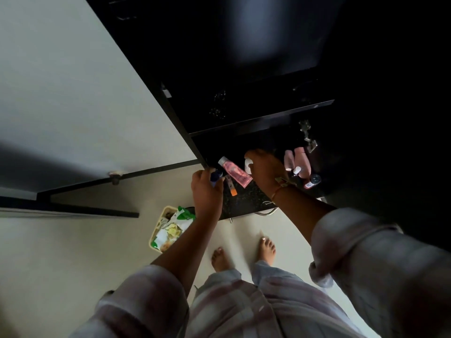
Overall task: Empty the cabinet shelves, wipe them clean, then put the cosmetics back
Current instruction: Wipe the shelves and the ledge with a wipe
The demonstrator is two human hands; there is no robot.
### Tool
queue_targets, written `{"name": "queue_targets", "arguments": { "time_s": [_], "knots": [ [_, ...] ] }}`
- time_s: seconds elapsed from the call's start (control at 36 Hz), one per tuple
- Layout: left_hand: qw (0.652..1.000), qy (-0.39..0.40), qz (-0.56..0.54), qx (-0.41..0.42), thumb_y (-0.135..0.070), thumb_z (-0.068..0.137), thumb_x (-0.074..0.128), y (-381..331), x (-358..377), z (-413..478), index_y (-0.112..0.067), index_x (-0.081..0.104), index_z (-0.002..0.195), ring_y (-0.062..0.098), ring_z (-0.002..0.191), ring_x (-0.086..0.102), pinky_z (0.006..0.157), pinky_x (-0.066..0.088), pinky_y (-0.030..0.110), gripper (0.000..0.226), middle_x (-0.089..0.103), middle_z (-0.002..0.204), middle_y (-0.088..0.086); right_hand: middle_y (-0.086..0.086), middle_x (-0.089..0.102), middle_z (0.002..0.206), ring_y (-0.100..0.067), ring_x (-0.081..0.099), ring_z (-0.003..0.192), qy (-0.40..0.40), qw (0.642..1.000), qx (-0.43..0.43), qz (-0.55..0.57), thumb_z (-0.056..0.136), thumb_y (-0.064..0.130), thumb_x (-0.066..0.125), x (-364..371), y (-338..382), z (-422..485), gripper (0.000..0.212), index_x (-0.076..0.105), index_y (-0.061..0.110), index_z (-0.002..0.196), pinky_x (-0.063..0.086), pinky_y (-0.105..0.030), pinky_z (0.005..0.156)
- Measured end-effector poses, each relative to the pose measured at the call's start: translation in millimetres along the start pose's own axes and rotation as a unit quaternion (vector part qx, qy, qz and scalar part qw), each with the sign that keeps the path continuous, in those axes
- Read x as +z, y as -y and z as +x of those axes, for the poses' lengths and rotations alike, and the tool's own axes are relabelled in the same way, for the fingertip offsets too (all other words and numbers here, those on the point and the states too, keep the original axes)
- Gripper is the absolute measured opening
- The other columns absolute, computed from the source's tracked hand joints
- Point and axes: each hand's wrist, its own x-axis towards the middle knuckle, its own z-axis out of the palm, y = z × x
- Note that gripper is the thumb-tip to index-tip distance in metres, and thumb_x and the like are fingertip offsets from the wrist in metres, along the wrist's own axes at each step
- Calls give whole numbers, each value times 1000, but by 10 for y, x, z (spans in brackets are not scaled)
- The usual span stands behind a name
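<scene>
Nearest, a basket (152, 236) of packets sits on the floor. Above it, the left hand (207, 193) curls its fingers (203, 174) round a blue bottle (216, 177), and the right hand (264, 174) grips a white container (249, 165). Both are over the speckled table (244, 201), where a pink tube (235, 172) and other cosmetics (296, 159) lie, likely parked off the dark cabinet shelf (261, 120) beyond.

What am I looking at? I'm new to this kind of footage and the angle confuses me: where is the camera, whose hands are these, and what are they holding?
There is no machine: one camera on a person's head looks down, so you see their own feet. The left hand grips a small blue bottle; the right hand holds a white container. Both reach over a dark speckled counter below an open cabinet. On it are a pink tube, an orange-capped tube and pink bottles. A basket of packets stands on the floor.
</scene>
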Motion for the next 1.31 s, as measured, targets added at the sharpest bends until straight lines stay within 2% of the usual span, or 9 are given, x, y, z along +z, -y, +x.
{"name": "queue_targets", "arguments": {
  "time_s": [0.11, 0.25, 0.42, 0.64, 0.75, 0.86, 1.06, 1.17, 1.31],
  "knots": [
    [1000, 9, 11, 8, -18, 89, 66, 25, -6, -9, -15, 62, 115, 2, 92, 45, 70, 30, -1, 27, 60, 112, 4, -11, 66, 110, -32, 65, 98, 5, 1000, -6, -14, 89, 8, 57, -42, -12, -77, 26, 63, 16, 113, 55, -37, 78],
    [999, 20, 19, 20, -14, 90, 65, 22, -35, -42, -14, 62, 112, 4, 86, 50, 65, 32, 6, 23, 63, 102, 2, -6, 69, 104, -27, 68, 92, -21, 1000, -6, 21, 87, 10, 59, -68, -89, -252, 21, 67, 20, 105, 56, -37, 76],
    [998, 34, 16, 46, -12, 88, 65, 38, -36, -126, -16, 59, 116, 19, 97, 61, 81, 54, 30, 29, 63, 107, 5, -5, 70, 105, -27, 66, 93, -61, 998, 15, 30, 86, 13, 62, -143, -169, -569, 22, 66, 19, 107, 49, -30, 72],
    [997, 19, 11, 75, -19, 91, 63, -76, -43, -266, -13, 53, 125, 19, 103, 58, 85, 48, 28, 35, 63, 111, 6, -8, 70, 98, -31, 67, 83, -103, 991, 87, 21, 84, 19, 62, -236, -486, -913, 25, 67, 26, 108, 56, -35, 66],
    [992, 27, 21, 122, -23, 92, 62, -222, 28, -298, -11, 54, 123, 18, 102, 59, 82, 44, 21, 34, 63, 112, 7, -8, 69, 107, -32, 67, 88, -103, 986, 126, 31, 89, 24, 59, -338, -619, -1014, 32, 63, 27, 120, 53, -34, 73],
    [983, 70, 5, 169, -25, 91, 63, -442, 218, -250, -11, 56, 124, 21, 103, 64, 83, 56, 33, 37, 65, 115, 10, -8, 69, 101, -33, 66, 86, -90, 983, 154, 42, 88, 25, 57, -416, -781, -1066, 27, 61, 30, 114, 51, -33, 71],
    [966, 180, -9, 187, -19, 91, 63, -859, 688, -57, -10, 55, 128, 24, 111, 62, 94, 51, 41, 39, 64, 120, 10, -7, 71, 103, -33, 67, 89, -75, 975, 200, 57, 86, 31, 63, -454, -926, -1039, 34, 58, 29, 119, 56, -39, 75],
    [955, 210, 7, 208, -16, 91, 63, -1020, 850, 32, -9, 56, 127, 23, 112, 61, 95, 50, 35, 38, 63, 120, 10, -8, 71, 103, -33, 67, 89, -78, 972, 211, 63, 86, 30, 65, -459, -952, -999, 33, 59, 29, 118, 56, -39, 75],
    [947, 228, 26, 226, -13, 91, 63, -1142, 965, 89, -11, 60, 121, 20, 106, 63, 86, 47, 22, 30, 65, 114, 7, -9, 71, 98, -32, 67, 87, -70, 973, 215, 50, 89, 32, 63, -465, -989, -936, 32, 60, 31, 120, 50, -30, 73]
  ]
}}
